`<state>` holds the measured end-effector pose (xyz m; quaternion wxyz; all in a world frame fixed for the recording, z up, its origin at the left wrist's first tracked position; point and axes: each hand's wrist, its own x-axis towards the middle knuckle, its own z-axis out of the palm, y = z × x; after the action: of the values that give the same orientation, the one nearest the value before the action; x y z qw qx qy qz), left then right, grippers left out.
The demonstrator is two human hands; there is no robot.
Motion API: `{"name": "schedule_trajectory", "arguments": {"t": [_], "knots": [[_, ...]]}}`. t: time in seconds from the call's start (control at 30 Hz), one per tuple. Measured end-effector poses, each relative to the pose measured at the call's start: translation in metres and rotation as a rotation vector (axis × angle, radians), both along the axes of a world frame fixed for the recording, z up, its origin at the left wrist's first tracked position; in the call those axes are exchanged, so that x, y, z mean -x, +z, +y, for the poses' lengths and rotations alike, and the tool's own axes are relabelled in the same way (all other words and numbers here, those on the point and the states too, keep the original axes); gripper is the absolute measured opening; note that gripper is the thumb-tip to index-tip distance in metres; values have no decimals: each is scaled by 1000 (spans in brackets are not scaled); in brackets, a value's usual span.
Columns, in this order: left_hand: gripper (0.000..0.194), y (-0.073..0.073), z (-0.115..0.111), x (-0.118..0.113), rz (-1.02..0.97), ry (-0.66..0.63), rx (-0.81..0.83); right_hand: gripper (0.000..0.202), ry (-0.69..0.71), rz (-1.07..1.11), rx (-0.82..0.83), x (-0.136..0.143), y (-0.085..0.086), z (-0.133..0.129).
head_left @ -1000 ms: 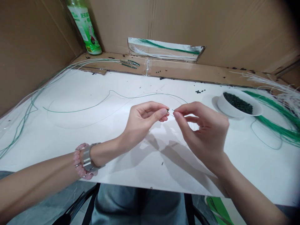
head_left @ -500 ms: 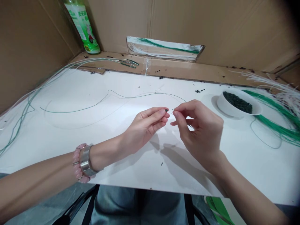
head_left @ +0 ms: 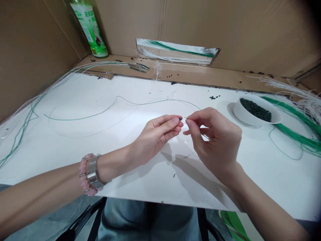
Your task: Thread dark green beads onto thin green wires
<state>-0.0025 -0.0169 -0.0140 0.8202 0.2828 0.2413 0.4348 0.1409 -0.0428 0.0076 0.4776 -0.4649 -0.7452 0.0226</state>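
My left hand (head_left: 160,134) pinches a tiny dark bead (head_left: 180,119) between thumb and forefinger, over the middle of the white table. Just right of it, my right hand (head_left: 215,140) pinches the end of a thin green wire (head_left: 186,117). The wire's tip points at the bead, with a small gap between them. From behind my right hand a thin green strand (head_left: 142,104) curves leftward across the table. To the right of my right hand stands a white bowl (head_left: 277,117) of dark green beads (head_left: 255,109).
Coiled green wire (head_left: 298,137) and white strands (head_left: 298,90) lie at the right. Beaded strands (head_left: 137,67) rest at the back, their wires running left. A green bottle (head_left: 91,30) stands by the cardboard wall (head_left: 190,20). Loose beads (head_left: 215,97) are scattered behind.
The view has shifted very slightly. The bead shows a little more beyond my left fingertips; both hands keep nearly the same pose.
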Motion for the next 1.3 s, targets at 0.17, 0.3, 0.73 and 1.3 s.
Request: {"name": "schedule_trajectory", "arguments": {"t": [0.17, 0.3, 0.73, 1.3], "knots": [[8, 1, 0, 0, 8, 16, 12, 10, -21, -1, 0, -1, 1, 0], [8, 2, 0, 0, 24, 27, 24, 11, -34, 1, -13, -1, 1, 0], [8, 1, 0, -1, 24, 24, 14, 11, -30, -3, -10, -1, 1, 0], [6, 1, -1, -1, 38, 38, 5, 12, -55, -15, -31, 0, 0, 0]]}}
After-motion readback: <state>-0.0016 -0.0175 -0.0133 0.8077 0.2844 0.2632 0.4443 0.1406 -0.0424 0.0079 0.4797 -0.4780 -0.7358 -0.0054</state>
